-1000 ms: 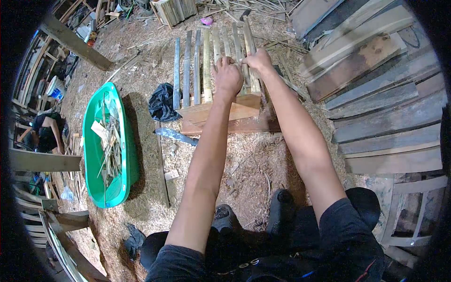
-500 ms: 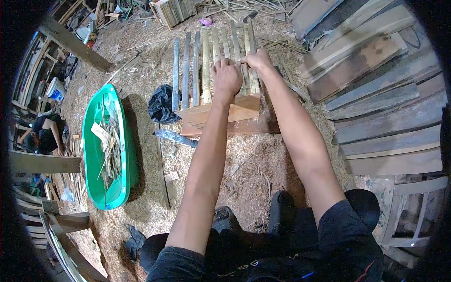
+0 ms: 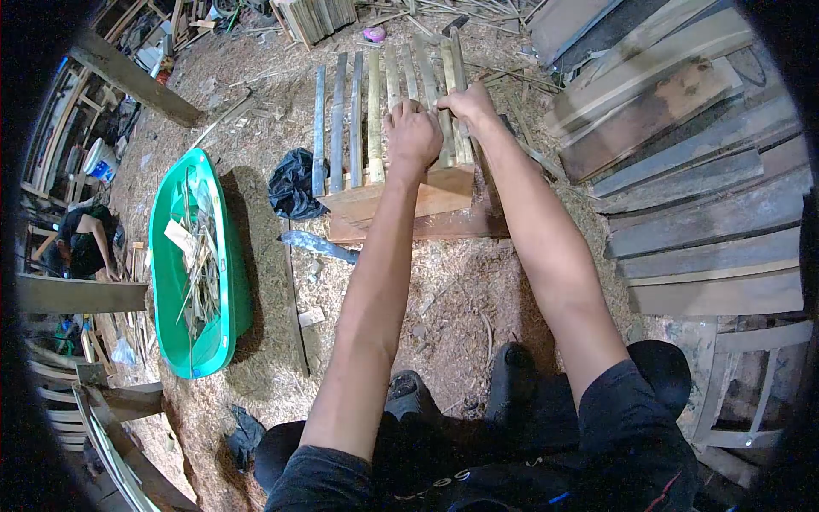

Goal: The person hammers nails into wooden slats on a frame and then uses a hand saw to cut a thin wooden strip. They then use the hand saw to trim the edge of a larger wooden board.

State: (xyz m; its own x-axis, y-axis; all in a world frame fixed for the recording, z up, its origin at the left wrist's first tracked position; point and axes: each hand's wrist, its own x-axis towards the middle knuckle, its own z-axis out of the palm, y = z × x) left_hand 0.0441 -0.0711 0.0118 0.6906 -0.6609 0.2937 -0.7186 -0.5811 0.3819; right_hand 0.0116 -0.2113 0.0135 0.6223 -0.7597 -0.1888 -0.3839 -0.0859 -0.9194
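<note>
Several long narrow wooden slats point(image 3: 374, 111) lie side by side, pointing away from me, across a low wooden box point(image 3: 367, 202). My left hand point(image 3: 414, 136) is closed with its fingers curled over the slats right of the middle; the hand hides part of them. Just to its right, my right hand point(image 3: 467, 107) is closed on the slats at the right end, thumb pointing left. The two hands are close together but apart. Beneath the box is a reddish-brown board point(image 3: 478, 225).
A green tub point(image 3: 229, 299) holding wood scraps stands left. Near the box lie a black plastic bag point(image 3: 294, 183) and a flat bluish blade-like piece point(image 3: 317, 245). Planks point(image 3: 708, 222) are laid out on the right. Another person point(image 3: 90, 239) is bent over at far left. Shavings cover the ground.
Both hands keep their places on the slats, with only a slight shift. The view has moved a little.
</note>
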